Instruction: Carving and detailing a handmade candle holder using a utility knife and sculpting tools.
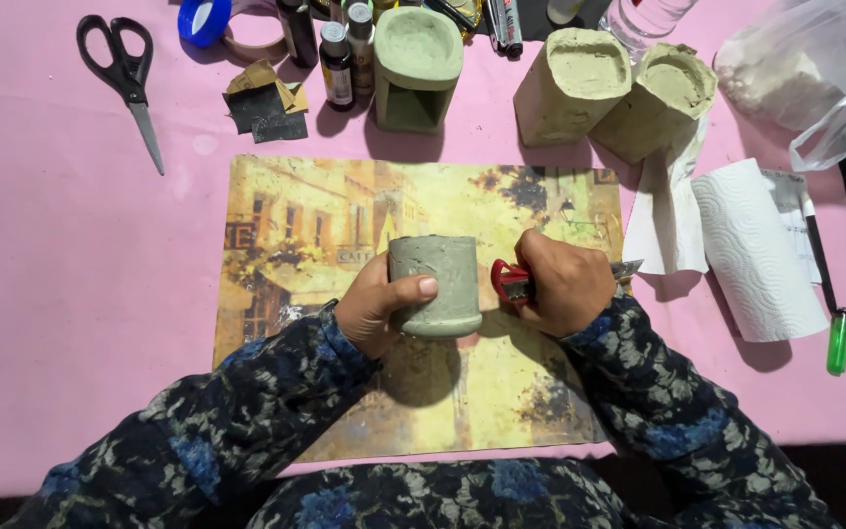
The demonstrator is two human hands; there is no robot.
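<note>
Your left hand (pixel 376 310) grips the upright grey-green clay cup (pixel 434 285), while your right hand (pixel 562 284), just beside it, clasps a red-handled cutter (pixel 511 280).

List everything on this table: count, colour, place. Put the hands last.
Table: 1, pink cover, under everything.
Mat: 1, yellow street picture, centre.
Held cup: 1, grey-green, above mat.
Moulded pieces: 3, grey-green, top centre and right.
Scissors: 1, black, top left.
Sandpaper scraps: a few, dark and brown, top left of mat.
Bottles: several, dark, top centre.
Tape rolls: 2, blue and tan, top edge.
Paper towel: 1 roll, white, right.
Lighter: 1, green, far right.
Plastic bag: 1, clear, top right.
Cutter: 1, red handle, in right hand.
Left hand: grips cup.
Right hand: grips cutter.
</note>
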